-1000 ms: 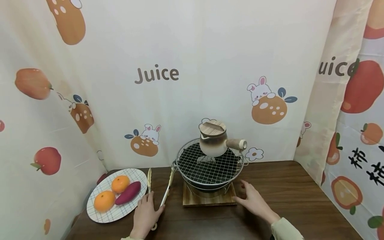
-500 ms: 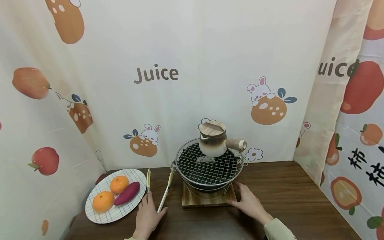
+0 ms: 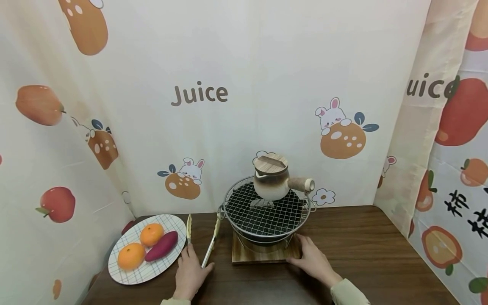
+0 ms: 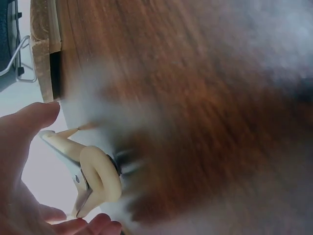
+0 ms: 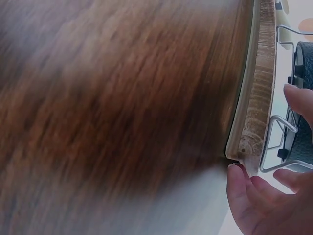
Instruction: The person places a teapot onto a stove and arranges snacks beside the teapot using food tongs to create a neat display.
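My left hand [image 3: 190,267] lies flat on the brown table [image 3: 362,254], over the joined end of cream tongs [image 3: 209,248]. In the left wrist view the tongs' looped end [image 4: 95,176] sits between thumb and fingers, which stay loose. My right hand [image 3: 310,259] touches the near right corner of the wooden board [image 3: 259,255] with relaxed fingers; the right wrist view shows that corner [image 5: 258,112] just beyond the fingertips [image 5: 242,183]. On the board stands a round wire grill [image 3: 264,214] carrying a ceramic pot [image 3: 271,180] with a wooden lid and side handle.
A checked plate [image 3: 167,222] at the left holds two oranges [image 3: 131,255] and a purple sweet potato [image 3: 162,245]. Printed fabric walls close in the back and both sides. Bare tabletop stretches to the right of the grill.
My right hand has slid left and come up against the board's corner. My left hand has shifted slightly over the tongs. The grill, pot and plate have stayed put.
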The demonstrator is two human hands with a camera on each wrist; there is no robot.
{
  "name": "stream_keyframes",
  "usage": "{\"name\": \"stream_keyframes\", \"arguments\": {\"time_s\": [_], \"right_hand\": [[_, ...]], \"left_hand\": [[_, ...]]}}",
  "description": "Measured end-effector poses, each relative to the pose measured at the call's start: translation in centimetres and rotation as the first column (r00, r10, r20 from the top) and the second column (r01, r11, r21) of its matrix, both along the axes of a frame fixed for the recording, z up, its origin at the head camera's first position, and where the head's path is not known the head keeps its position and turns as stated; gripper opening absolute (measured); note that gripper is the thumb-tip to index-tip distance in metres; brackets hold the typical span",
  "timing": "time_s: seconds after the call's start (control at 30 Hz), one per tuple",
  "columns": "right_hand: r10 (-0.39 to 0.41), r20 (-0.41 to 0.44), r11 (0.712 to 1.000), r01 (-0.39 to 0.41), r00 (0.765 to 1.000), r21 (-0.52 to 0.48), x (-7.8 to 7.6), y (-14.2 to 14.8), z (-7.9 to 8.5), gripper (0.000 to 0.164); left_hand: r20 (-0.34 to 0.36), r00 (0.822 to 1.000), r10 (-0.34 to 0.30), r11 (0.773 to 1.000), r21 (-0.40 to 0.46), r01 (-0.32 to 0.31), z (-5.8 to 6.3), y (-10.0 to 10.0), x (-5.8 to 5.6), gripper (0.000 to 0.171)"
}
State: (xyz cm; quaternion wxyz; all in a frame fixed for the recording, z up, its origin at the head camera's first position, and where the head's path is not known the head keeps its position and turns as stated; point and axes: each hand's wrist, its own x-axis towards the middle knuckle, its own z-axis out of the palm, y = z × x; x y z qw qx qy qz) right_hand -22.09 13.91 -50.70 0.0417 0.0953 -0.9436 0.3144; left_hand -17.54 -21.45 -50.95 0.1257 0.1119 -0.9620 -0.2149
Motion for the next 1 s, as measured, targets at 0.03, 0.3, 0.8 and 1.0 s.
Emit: {"name": "stream_keyframes", "arguments": {"time_s": [0.03,0.3,0.8,1.0], "right_hand": [[-0.001,-0.001,1.0,0.001,1.0,0.002,0.0,0.0,-0.1,0.087],[-0.006,-0.006,1.0,0.006,1.0,0.013,-0.3,-0.2,-0.3,0.086],[-0.006,0.003,0.999,0.006,1.0,0.041,-0.6,-0.3,-0.5,0.087],[-0.012,0.002,0.998,0.012,1.0,0.068,-0.9,-0.4,-0.9,0.087]], "left_hand": [[-0.002,1.0,0.006,1.0,0.006,-0.006,0.0,0.0,-0.1,0.104],[-0.024,0.999,0.037,0.999,0.029,-0.036,-0.2,0.2,-0.5,0.104],[-0.056,0.995,0.083,0.997,0.0,-0.083,-0.3,0.6,-1.1,0.101],[-0.061,0.994,0.093,0.996,-0.005,-0.094,-0.3,0.7,-1.2,0.1]]}}
